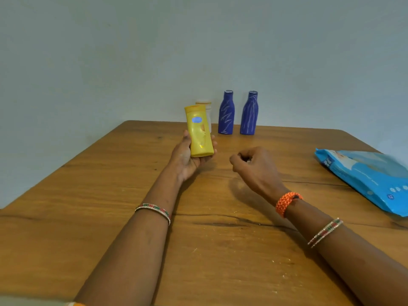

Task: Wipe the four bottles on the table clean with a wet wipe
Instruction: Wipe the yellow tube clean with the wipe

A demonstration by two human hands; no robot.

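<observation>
My left hand holds a yellow bottle upright above the wooden table, palm up, fingers around its lower end. Behind it a white bottle stands mostly hidden. Two dark blue bottles stand upright side by side at the far edge. My right hand hovers to the right of the yellow bottle, fingers curled in; a small pale bit shows inside the fist, too small to identify. No wipe is plainly visible.
A light blue wet-wipe pack lies flat on the table at the right edge. A plain pale wall rises right behind the table's far edge. Bangles and an orange band sit on my wrists.
</observation>
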